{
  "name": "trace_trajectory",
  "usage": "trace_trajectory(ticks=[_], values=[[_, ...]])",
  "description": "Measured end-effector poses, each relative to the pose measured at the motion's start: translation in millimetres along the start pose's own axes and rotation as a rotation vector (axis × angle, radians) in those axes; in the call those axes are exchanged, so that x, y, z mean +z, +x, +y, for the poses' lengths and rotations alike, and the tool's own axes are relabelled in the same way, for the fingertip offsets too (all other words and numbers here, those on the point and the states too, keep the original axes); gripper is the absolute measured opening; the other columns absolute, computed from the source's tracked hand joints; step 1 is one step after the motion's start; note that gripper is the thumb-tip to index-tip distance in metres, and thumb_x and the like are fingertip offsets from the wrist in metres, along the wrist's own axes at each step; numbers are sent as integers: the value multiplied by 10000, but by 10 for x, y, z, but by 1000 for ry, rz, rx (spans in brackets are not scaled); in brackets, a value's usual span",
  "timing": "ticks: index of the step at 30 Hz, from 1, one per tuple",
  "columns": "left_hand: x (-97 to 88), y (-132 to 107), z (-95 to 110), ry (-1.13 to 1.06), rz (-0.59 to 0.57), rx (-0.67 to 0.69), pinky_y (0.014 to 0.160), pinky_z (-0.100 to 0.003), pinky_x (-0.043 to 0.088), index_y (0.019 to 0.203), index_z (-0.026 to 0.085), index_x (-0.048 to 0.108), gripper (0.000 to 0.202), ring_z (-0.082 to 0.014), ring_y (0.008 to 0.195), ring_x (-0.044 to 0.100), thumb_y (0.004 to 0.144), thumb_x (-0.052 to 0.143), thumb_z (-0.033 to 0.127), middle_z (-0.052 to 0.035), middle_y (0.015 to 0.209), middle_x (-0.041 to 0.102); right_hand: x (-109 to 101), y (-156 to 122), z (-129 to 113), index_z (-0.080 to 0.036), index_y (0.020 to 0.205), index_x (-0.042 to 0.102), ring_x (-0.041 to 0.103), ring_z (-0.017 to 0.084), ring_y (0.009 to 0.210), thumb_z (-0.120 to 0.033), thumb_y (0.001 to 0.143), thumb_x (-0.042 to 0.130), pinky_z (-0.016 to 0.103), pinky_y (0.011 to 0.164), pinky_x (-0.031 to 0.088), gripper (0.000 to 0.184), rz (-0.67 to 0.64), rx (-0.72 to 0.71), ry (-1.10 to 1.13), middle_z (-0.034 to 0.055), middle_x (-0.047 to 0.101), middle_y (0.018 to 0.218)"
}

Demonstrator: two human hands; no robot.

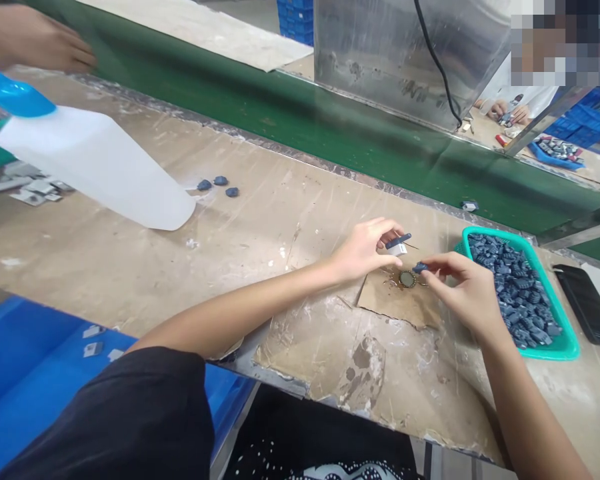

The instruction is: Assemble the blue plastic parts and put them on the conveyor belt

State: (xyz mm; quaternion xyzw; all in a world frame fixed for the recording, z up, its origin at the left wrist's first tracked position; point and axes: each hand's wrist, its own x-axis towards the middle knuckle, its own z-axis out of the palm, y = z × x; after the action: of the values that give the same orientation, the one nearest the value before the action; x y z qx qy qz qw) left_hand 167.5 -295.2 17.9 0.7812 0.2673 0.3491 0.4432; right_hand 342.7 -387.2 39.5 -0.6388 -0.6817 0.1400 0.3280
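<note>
Left hand [363, 250] and right hand [464, 291] held close together above the bench, not touching each other. Left hand pinches a dark blue bar [398, 241] between finger and thumb, with a small white piece [399, 250] at the bar's near side. Right hand pinches a dark blue ribbed piece [420, 267] at its fingertips. Directly beneath and between the hands, a round metal-rimmed disc [407, 279] lies on a torn cardboard sheet [387, 303]. Just beyond the right hand, a teal basket [563, 347] is heaped with dark blue ribbed pieces [515, 287]; a black phone [587, 303] lies further right. Well beyond the left hand, three dark blue lumps [218, 185] sit on the scuffed bench [180, 267] beside a white plastic jug [95, 167] with a blue cap [11, 93], lying on its side. Further out on that side are flat metal parts [27, 188] and a co-worker's hand [35, 43]. Ahead of the hands runs a green conveyor belt [300, 127]; a blue crate [30, 373] stands behind the left forearm.
</note>
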Motion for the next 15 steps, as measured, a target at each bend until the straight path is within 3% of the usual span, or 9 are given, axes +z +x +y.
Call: trace_trajectory(ticks=[4,6,10,15], values=[[29,-51,78,69,23,95,713,-265,411,900,157,577,292,-141,800,518,656,698,263,-31,859,555,0,16,-27,-216,808,537,592,158,686,-247,666,663,310,633,524,192,98,212,580,-6,557,733],[50,-72,112,114,23,124,730,-273,406,902,164,571,225,-145,813,512,697,647,221,-31,855,545,27,27,-63,-229,790,490,605,158,669,-259,642,689,323,634,540,250,123,290,758,-29,518,703],[90,-104,153,183,19,147,738,-270,405,887,166,567,193,-143,801,509,699,560,121,-25,844,528,69,31,-144,-235,763,431,628,165,628,-275,611,714,338,648,551,323,112,379,852,-54,520,647],[110,-117,165,227,36,185,714,-253,401,869,169,567,193,-143,792,506,681,560,125,-20,821,527,104,-1,-142,-232,766,405,636,161,607,-274,635,708,321,636,547,332,76,350,842,-56,569,633]])
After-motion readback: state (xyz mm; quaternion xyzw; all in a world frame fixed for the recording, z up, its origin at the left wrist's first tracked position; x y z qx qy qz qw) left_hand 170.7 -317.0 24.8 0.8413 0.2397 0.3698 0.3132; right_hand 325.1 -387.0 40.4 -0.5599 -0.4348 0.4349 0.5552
